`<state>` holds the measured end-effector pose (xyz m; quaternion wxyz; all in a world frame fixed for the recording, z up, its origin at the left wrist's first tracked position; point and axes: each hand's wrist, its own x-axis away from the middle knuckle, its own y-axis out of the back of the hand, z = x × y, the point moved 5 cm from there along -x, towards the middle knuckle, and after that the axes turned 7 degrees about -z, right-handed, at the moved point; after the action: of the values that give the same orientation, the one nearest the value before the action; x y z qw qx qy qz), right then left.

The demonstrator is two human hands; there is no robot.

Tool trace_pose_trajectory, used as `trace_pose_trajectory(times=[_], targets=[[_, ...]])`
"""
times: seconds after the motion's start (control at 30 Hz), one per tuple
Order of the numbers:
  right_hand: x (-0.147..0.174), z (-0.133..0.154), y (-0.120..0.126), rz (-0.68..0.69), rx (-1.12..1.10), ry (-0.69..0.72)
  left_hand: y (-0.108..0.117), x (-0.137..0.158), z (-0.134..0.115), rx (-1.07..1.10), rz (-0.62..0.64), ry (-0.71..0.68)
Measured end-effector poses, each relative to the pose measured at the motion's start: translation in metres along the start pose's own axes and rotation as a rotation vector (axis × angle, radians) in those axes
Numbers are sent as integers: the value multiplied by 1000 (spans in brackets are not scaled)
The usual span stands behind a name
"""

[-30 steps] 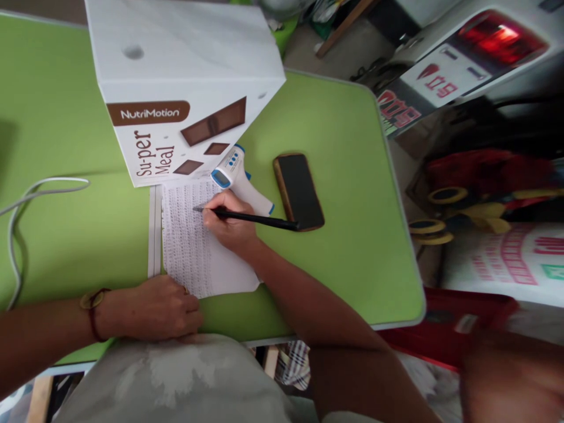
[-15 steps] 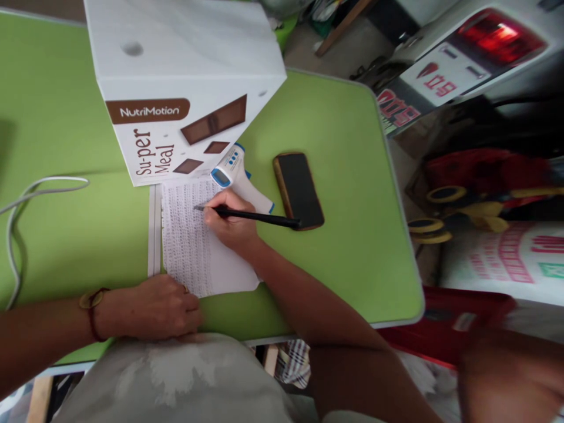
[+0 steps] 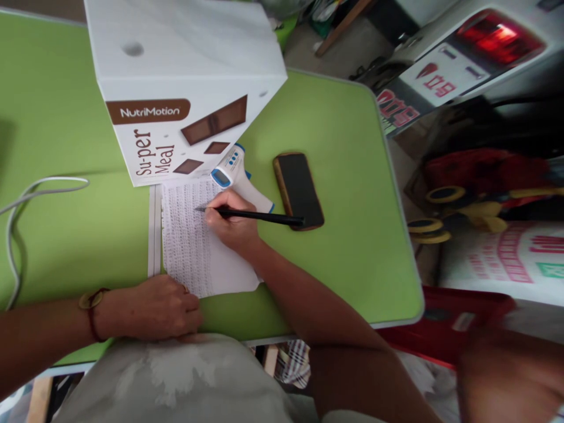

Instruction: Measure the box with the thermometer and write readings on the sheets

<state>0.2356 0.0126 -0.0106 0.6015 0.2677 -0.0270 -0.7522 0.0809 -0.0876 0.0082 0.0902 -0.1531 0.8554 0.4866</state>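
A black pen (image 3: 277, 218) is gripped in my right hand (image 3: 233, 223), its tip on a sheet of paper (image 3: 233, 267) filled with rows of small handwriting. The paper's right part is blank. My left hand (image 3: 161, 308) rests as a loose fist at the table's near edge, its knuckles by the paper's lower left corner; the palm side is hidden. Just beyond my right hand lies a white and blue infrared thermometer (image 3: 247, 188), partly covered by that hand. A dark-screened phone (image 3: 301, 191) lies to its right.
A large white NutriMotion box (image 3: 185, 47) stands on the green table (image 3: 352, 176) behind the paper. A white cable (image 3: 13, 235) loops at the left. Past the table's right edge are a red tray (image 3: 445, 320), a printed sack (image 3: 497, 258) and a vehicle's tail light (image 3: 500, 38).
My right hand and the pen have shifted very slightly to the right across the paper. My left hand and the things on the table stay where they were.
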Motion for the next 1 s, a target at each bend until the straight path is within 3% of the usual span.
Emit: trace_pose_trajectory(times=[0.17,0.37,0.67,1.0], targets=[[0,0,-1,42,17,-19,0,-1,0,-10,22,5],[0,0,2,-39,4,17,0,1,0,-4,10,1],[0,3,1,39,0,16,0,1,0,3,8,5],[0,-2,2,-66,18,2,-1,1,1,5,-13,0]])
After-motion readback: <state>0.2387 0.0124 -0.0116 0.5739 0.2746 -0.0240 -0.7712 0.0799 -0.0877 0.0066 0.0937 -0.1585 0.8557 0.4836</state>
